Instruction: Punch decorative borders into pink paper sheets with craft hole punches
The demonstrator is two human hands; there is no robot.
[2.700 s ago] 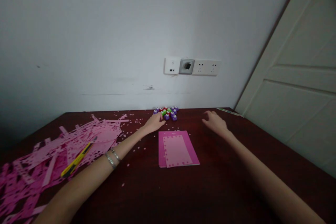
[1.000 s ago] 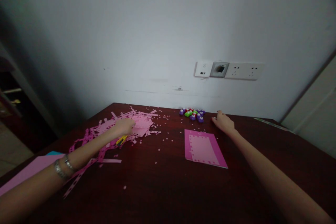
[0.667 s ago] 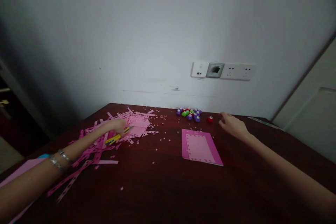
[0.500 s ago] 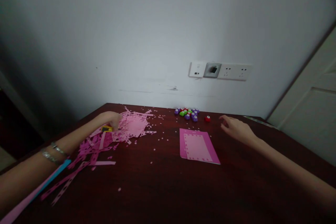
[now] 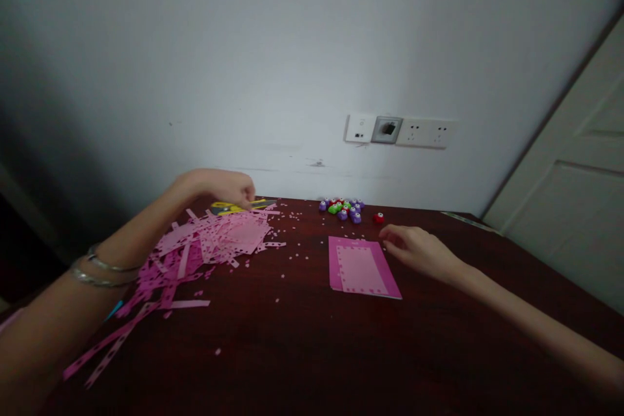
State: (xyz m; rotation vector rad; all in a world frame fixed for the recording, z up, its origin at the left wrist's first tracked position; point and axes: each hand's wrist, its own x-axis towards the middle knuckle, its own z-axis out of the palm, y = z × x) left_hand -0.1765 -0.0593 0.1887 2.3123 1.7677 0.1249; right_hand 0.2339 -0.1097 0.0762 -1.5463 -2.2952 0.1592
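Note:
My left hand (image 5: 234,187) is closed over a yellow and dark box cutter (image 5: 229,208) at the back left of the table. Fingertips pinch it from above, and its grey blade end points right. Just below lies a heap of pink paper strips and scraps (image 5: 214,237). My right hand (image 5: 414,248) hovers with loosely curved fingers and nothing in them, beside the upper right corner of a dark pink sheet (image 5: 390,276). On that sheet rests a lighter pink sheet (image 5: 363,270) with small punched shapes along its left and lower edges.
Several small purple, green and red hole punches (image 5: 344,208) cluster by the wall, with a red one (image 5: 379,218) apart to the right. Tiny paper bits dot the dark red table (image 5: 292,351). Sockets (image 5: 422,132) sit on the wall; a white door (image 5: 575,175) stands right.
My left hand has carried the box cutter from over the scraps toward the back right. My right hand has moved left, closer to the pink sheets. The view has shifted slightly.

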